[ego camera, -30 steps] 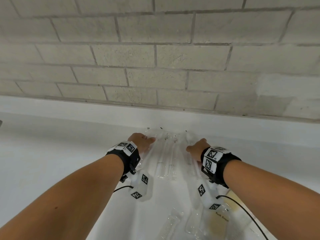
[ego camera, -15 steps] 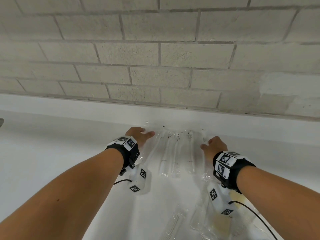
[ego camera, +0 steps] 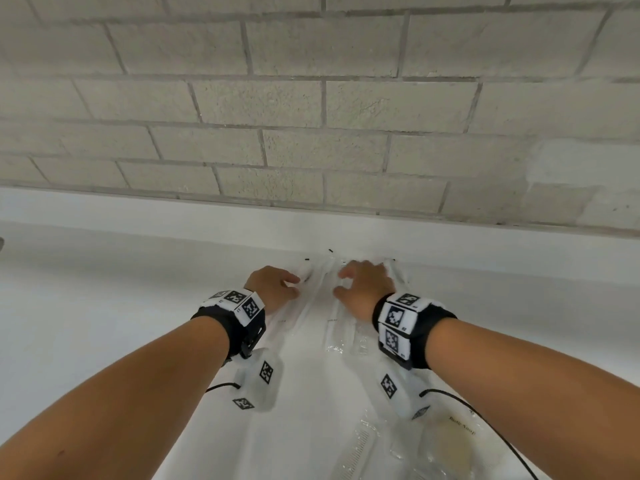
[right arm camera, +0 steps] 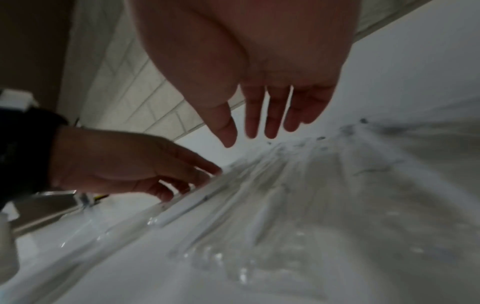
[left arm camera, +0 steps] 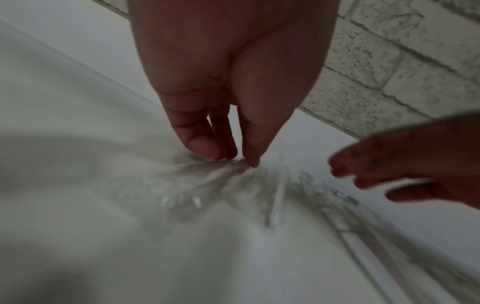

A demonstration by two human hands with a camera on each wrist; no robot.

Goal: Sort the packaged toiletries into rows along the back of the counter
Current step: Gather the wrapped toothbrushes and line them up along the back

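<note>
Several long, thin toiletries in clear plastic packets (ego camera: 332, 327) lie side by side against the back of the white counter (ego camera: 104, 323). My left hand (ego camera: 294, 287) is at the left end of this row. Its fingertips (left arm camera: 205, 148) rest on the crinkled wrap of the leftmost packet (left arm camera: 207, 185). My right hand (ego camera: 341, 282) hovers just above the middle of the row, fingers straight and spread (right arm camera: 272, 123), holding nothing. A white stick-shaped packet (right arm camera: 187, 203) lies right under the left hand's (right arm camera: 130, 164) fingertips.
A grey brick wall (ego camera: 311, 133) rises behind a low white ledge (ego camera: 173, 220). Nearer me on the right lie a yellowish bath soap packet (ego camera: 460, 427) and a wrapped comb (ego camera: 360, 441). Cables trail from both wrist cameras.
My right hand has moved left from the right end of the row to its middle, close to the left hand. The left hand has stayed at the left end.
</note>
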